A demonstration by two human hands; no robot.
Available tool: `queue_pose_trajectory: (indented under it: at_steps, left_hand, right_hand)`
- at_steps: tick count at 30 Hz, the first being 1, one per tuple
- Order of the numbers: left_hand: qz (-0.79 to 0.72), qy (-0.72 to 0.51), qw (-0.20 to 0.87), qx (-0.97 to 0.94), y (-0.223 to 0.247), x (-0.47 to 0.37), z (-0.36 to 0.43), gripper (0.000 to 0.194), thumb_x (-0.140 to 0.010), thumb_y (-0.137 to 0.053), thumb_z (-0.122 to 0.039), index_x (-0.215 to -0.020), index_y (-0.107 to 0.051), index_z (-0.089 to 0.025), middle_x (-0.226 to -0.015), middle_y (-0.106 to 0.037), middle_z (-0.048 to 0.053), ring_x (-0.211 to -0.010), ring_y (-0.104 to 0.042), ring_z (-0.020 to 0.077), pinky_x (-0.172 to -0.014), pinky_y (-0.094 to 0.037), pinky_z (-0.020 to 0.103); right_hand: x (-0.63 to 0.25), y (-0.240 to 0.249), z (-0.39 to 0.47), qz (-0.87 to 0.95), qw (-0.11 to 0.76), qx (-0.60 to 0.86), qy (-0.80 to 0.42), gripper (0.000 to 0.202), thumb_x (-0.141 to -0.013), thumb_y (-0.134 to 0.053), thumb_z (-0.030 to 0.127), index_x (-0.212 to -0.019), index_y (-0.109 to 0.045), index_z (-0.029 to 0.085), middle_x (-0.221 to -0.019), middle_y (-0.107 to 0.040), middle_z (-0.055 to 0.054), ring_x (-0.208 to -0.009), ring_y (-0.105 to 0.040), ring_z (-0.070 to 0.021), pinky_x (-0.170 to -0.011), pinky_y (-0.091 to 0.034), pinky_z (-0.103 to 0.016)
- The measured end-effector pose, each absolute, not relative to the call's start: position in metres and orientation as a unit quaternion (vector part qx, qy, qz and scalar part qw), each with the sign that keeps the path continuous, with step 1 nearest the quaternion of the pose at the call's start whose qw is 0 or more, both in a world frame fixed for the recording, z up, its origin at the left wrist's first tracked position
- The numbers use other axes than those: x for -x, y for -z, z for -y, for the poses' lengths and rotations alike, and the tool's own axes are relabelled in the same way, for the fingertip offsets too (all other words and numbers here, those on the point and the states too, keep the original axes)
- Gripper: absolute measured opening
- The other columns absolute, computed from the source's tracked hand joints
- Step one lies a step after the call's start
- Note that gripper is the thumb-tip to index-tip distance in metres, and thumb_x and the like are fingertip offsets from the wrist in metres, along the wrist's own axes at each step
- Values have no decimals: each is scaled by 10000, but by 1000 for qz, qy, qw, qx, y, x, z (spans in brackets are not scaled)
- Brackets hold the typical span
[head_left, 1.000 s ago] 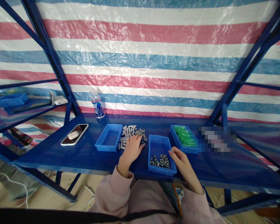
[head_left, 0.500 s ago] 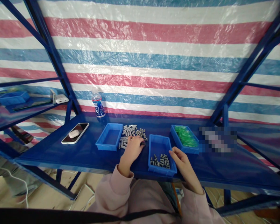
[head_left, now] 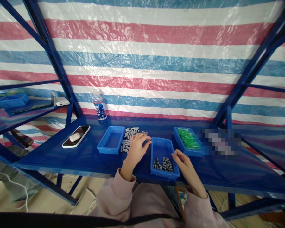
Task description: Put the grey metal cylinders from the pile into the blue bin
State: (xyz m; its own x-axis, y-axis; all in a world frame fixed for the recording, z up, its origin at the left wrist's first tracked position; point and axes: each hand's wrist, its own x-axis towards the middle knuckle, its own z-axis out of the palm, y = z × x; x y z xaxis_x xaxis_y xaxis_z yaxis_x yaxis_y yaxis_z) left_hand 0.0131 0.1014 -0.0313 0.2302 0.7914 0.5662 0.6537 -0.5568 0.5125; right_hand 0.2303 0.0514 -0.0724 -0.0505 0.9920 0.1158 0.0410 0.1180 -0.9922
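My left hand [head_left: 138, 146] is above the table just left of the middle blue bin [head_left: 161, 141], its thumb and fingertips pinched around a small dark metal piece, mostly hidden. Beneath and behind that hand lies a pile of grey metal cylinders [head_left: 132, 131], with a few small round pieces partly covered by it. My right hand [head_left: 184, 161] is closed at the right rim of the middle bin, fingers against its wall. Small dark bolt-like parts [head_left: 166, 164] rest in the near half of this bin.
Left of the pile stands another blue bin [head_left: 110, 139]. A third bin [head_left: 199, 152] at right holds green plastic packets [head_left: 189, 138]. A phone with a white case on it [head_left: 72, 144] lies at left; a bottle [head_left: 100, 109] stands behind. Blue frame posts flank the table [head_left: 85, 163].
My left hand has lifted from the small round pieces and moved slightly up and right toward the middle bin, fingertips pinched. My right hand has stayed at the bin's rim.
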Motion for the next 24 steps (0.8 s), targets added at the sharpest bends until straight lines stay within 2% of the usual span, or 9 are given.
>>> queue_pose_trajectory:
  at_steps: [7, 11, 15, 19, 24]
  left_hand:
    - [-380, -408, 153, -816, 29, -23, -95, 107, -860, -580, -270, -925, -662, -249, -977, -662, -3, -976, -570, 171, -904, -375, 323]
    - [-431, -397, 117, -802, 33, -21, -97, 165, -896, -513, -300, -978, -646, -247, -1041, -628, 22, -1024, -552, 189, -918, -387, 340]
    - [-508, -332, 73, -792, 43, -17, -101, 224, -921, -432, -217, -1079, -591, -228, -1110, -607, 42, -1075, -536, 209, -938, -381, 374]
    - [-524, -240, 76, -814, 50, -14, -102, 289, -897, -449, -168, -1167, -542, -214, -1185, -589, 69, -1134, -515, 228, -950, -374, 391]
    - [-517, -227, 92, -821, 49, -13, -101, 288, -872, -487, -157, -1143, -562, -220, -1184, -603, 60, -1140, -517, 220, -966, -353, 389]
  right_hand:
    - [-229, 68, -50, 561, 499, 466, -468, 372, -834, -560, 471, -655, -361, 214, -612, -312, 58, -557, -287, -104, -498, -257, -234]
    - [-228, 69, -51, 559, 503, 472, -460, 365, -833, -564, 466, -659, -366, 213, -621, -323, 54, -564, -297, -106, -501, -265, -234]
    - [-228, 69, -52, 558, 503, 472, -461, 361, -836, -562, 464, -665, -371, 211, -625, -324, 55, -566, -297, -104, -507, -269, -233]
    - [-228, 69, -50, 549, 501, 473, -473, 352, -845, -555, 461, -679, -370, 211, -629, -327, 56, -566, -299, -102, -504, -268, -230]
    - [-227, 68, -48, 541, 501, 481, -474, 363, -837, -563, 471, -678, -363, 213, -627, -327, 58, -566, -304, -104, -500, -270, -229]
